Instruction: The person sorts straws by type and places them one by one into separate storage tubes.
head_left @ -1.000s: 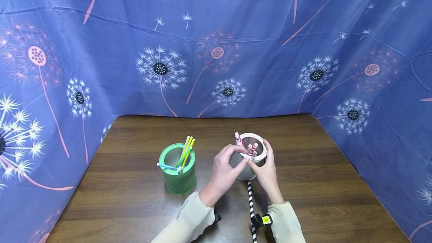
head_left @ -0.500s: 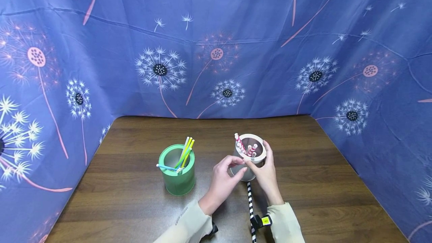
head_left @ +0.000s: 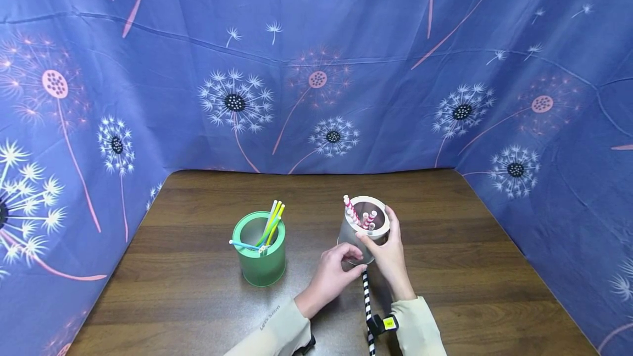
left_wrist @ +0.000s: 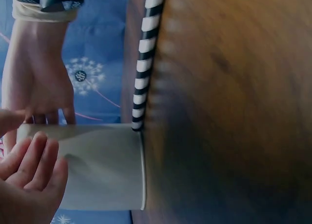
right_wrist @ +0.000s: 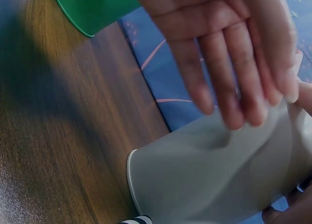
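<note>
A light grey metal pail [head_left: 353,240] stands on the table in the head view, holding several red-and-white striped straws [head_left: 352,210]. My right hand [head_left: 390,254] grips its rim, thumb at the front and fingers round the right side. My left hand [head_left: 331,273] hovers before the pail's front wall with loosely curved fingers and nothing visible between them. Below it a black-and-white striped straw [head_left: 367,301] lies on the table, its far end at the pail's base. In the left wrist view this straw [left_wrist: 145,58] is apart from the left fingers [left_wrist: 46,165].
To the left stands a green pail [head_left: 264,268] with several yellow, green, blue and white straws [head_left: 273,221]. The brown wooden table [head_left: 188,290] is bordered by a blue dandelion-print cloth [head_left: 296,26] at the back and sides.
My left hand has come down from the pail's rim, away from the right thumb, to the lower front of the pail. The right hand keeps its grip there.
</note>
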